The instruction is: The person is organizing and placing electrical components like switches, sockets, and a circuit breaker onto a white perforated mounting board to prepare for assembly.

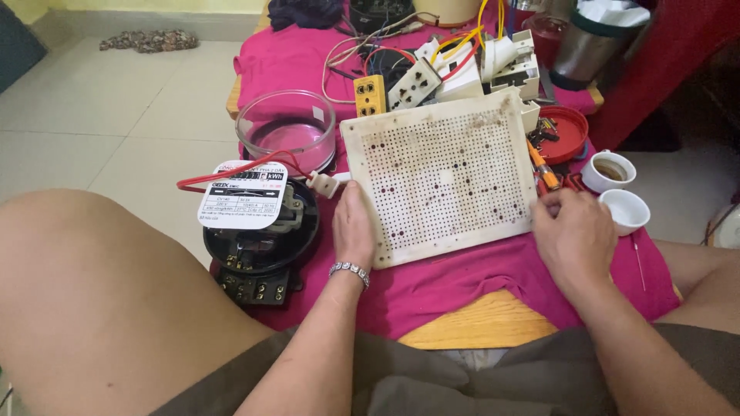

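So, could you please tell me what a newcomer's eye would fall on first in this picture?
Most striking is the stained white perforated board at the centre of the magenta cloth, gripped at its edges by the left hand and the right hand. To its left lies a black electricity meter with red wires, behind it a clear glass cover. Beyond the board sits a tangle of sockets and wires; two white cups stand at the right.
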